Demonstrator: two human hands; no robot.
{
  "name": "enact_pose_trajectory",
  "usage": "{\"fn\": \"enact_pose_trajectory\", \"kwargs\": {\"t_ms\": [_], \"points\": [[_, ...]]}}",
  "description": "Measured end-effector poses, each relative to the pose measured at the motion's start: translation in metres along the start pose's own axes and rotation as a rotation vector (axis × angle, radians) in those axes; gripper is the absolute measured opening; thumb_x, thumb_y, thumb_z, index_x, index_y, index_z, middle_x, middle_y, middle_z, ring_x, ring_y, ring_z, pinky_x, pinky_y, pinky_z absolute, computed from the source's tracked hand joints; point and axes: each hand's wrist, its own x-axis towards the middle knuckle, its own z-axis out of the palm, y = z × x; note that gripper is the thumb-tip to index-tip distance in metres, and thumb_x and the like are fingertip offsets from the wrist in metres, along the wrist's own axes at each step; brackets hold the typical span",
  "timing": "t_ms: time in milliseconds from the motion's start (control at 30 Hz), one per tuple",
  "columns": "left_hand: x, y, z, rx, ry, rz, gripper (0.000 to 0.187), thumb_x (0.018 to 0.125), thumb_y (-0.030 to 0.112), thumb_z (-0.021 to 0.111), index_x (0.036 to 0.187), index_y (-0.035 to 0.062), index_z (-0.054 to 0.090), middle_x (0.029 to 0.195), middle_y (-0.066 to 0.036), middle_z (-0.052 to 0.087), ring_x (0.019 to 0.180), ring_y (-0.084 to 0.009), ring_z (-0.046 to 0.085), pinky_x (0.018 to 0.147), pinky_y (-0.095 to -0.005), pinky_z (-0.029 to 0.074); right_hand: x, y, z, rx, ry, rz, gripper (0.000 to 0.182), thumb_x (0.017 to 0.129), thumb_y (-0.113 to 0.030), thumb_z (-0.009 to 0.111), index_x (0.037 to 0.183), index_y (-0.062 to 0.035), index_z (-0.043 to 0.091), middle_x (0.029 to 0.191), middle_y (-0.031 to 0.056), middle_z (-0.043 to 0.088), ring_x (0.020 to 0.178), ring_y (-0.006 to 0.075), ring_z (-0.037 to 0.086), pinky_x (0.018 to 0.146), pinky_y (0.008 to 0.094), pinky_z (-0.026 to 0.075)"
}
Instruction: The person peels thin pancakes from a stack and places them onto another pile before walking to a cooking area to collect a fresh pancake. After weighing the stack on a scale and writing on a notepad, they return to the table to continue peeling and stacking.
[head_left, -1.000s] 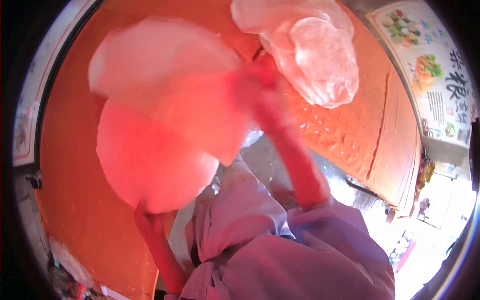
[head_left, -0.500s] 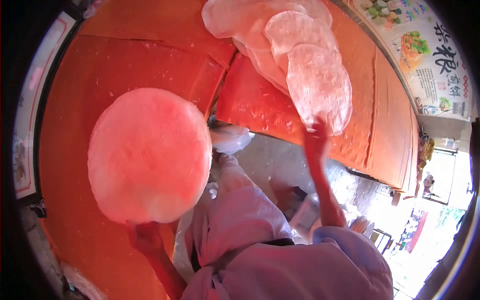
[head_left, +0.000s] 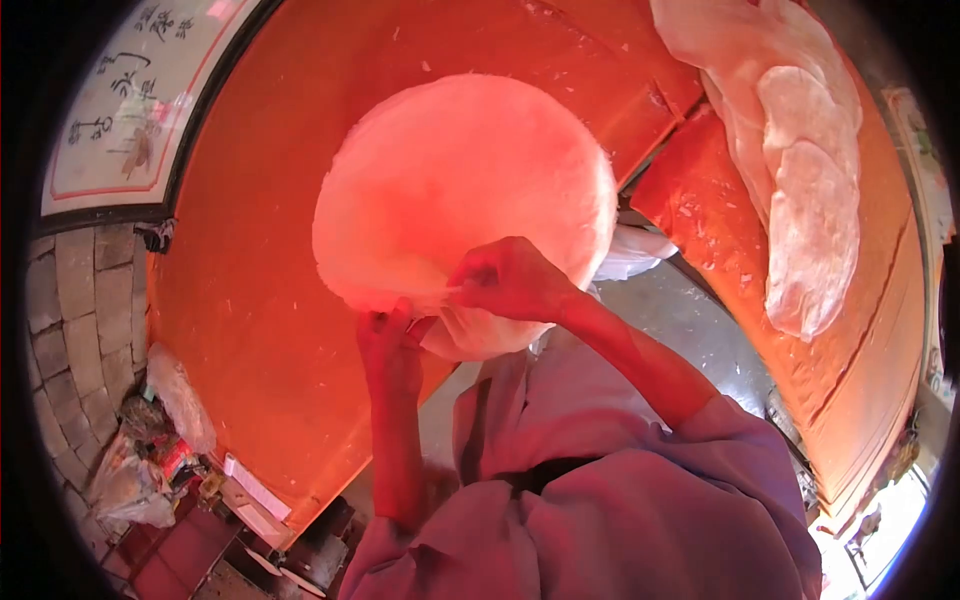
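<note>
A stack of thin round sheets lies on the orange-covered table in front of me. My left hand pinches the stack's near edge. To its right, my right hand has its fingers closed on the edge of a thin sheet, which is lifted and folded slightly near me. The near part of the sheet hangs loosely below my fingers. At the upper right, other pale thin sheets lie overlapping on a second orange surface, touched by neither hand.
The orange table spreads around the stack. A white plastic bag sits in the gap between the surfaces. Plastic-wrapped items are at the lower left, beside a brick wall. A framed sign stands at the upper left.
My view has turned left. My right hand has left the overlapping sheets at the right and come to the round stack's near edge, where an edge is now lifted.
</note>
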Motion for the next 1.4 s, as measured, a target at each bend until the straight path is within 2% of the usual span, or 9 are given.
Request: {"fn": "enact_pose_trajectory", "kwargs": {"t_ms": [433, 667, 767, 800, 967, 1033, 1167, 1300, 1400], "points": [[-0.003, -0.001, -0.022, 0.054, -0.025, 0.009, 0.030, 0.084, 0.000, 0.058, 0.114, 0.0009, 0.053, 0.105, -0.010, 0.062, 0.089, -0.0189, 0.062, 0.074, -0.0318, 0.052, 0.004, -0.010, 0.032, -0.236, 0.147, -0.379, 0.034, 0.067, -0.025, 0.076, 0.086, 0.0006, 0.065, 0.077, 0.0146, 0.065, 0.070, 0.0283, 0.065, 0.061, 0.0353, 0.051], [-0.011, 0.003, -0.026, 0.126, -0.176, 0.095, 0.027, 0.080, 0.002, 0.059, 0.107, 0.0014, 0.057, 0.099, -0.010, 0.063, 0.086, -0.0191, 0.062, 0.068, -0.0337, 0.054, 0.006, -0.030, 0.026, -0.647, 0.157, -0.293, 0.024, 0.067, -0.026, 0.071, 0.080, -0.0056, 0.066, 0.073, 0.0145, 0.064, 0.070, 0.0338, 0.064, 0.064, 0.0430, 0.050], [-0.011, -0.012, -0.042, -0.035, 0.122, -0.062, 0.022, 0.080, 0.005, 0.058, 0.102, 0.0035, 0.060, 0.089, -0.006, 0.060, 0.079, -0.0159, 0.059, 0.068, -0.0295, 0.051, 0.019, -0.001, 0.028, -0.665, 0.241, -0.261, 0.019, 0.073, -0.023, 0.069, 0.078, -0.0056, 0.066, 0.070, 0.0136, 0.064, 0.066, 0.0265, 0.065, 0.063, 0.0380, 0.051], [-0.009, -0.005, -0.036, -0.126, 0.177, -0.119, 0.030, 0.075, 0.005, 0.058, 0.106, 0.0036, 0.059, 0.098, -0.007, 0.063, 0.087, -0.0239, 0.062, 0.070, -0.0379, 0.054, 0.019, -0.012, 0.003, -0.533, 0.301, -0.181, 0.016, 0.074, -0.023, 0.067, 0.078, -0.0073, 0.067, 0.071, 0.0127, 0.066, 0.067, 0.0265, 0.066, 0.065, 0.0383, 0.052], [-0.003, -0.015, -0.071, -0.071, 0.138, -0.109, 0.032, 0.077, 0.005, 0.057, 0.109, 0.0027, 0.058, 0.104, -0.006, 0.061, 0.090, -0.0176, 0.060, 0.074, -0.0306, 0.051, -0.026, -0.072, -0.164, 0.137, 0.578, -0.220, 0.017, 0.083, -0.021, 0.067, 0.083, -0.0055, 0.074, 0.078, 0.0079, 0.071, 0.077, 0.0132, 0.066, 0.070, 0.0315, 0.054], [-0.002, -0.012, -0.073, -0.071, 0.137, -0.123, 0.033, 0.077, 0.005, 0.056, 0.110, 0.0029, 0.057, 0.105, -0.007, 0.061, 0.090, -0.0171, 0.060, 0.073, -0.0298, 0.051, -0.095, -0.054, -0.275, 0.250, 0.670, -0.340, 0.028, 0.092, -0.017, 0.056, 0.112, 0.0015, 0.063, 0.104, 0.0099, 0.066, 0.091, 0.0168, 0.063, 0.081, 0.0309, 0.051], [-0.004, -0.002, -0.079, -0.090, 0.119, -0.120, 0.037, 0.079, 0.005, 0.054, 0.116, 0.0027, 0.055, 0.110, -0.008, 0.060, 0.095, -0.0180, 0.059, 0.075, -0.0306, 0.051, -0.255, -0.057, -0.427, 0.457, 1.094, -0.345, 0.028, 0.094, -0.017, 0.055, 0.116, -0.0002, 0.060, 0.106, 0.0095, 0.065, 0.097, 0.0190, 0.062, 0.085, 0.0312, 0.050], [0.010, -0.031, -0.067, -0.092, 0.077, -0.048, 0.044, 0.081, 0.006, 0.052, 0.125, 0.0016, 0.050, 0.121, -0.010, 0.056, 0.110, -0.0208, 0.054, 0.085, -0.0339, 0.049, -0.365, 0.061, -0.514, 0.575, 1.314, -0.502, 0.022, 0.092, -0.021, 0.060, 0.107, -0.0052, 0.061, 0.097, 0.0097, 0.067, 0.086, 0.0210, 0.065, 0.075, 0.0329, 0.055], [0.001, -0.021, -0.039, -0.118, 0.005, 0.033, 0.049, 0.083, 0.007, 0.056, 0.130, 0.0011, 0.045, 0.129, -0.011, 0.051, 0.119, -0.0241, 0.049, 0.093, -0.0384, 0.047, -0.358, 0.150, -0.491, 0.535, 1.487, -0.215, 0.036, 0.089, -0.022, 0.062, 0.120, -0.0044, 0.054, 0.098, 0.0150, 0.066, 0.081, 0.0271, 0.065, 0.070, 0.0394, 0.057]]}}
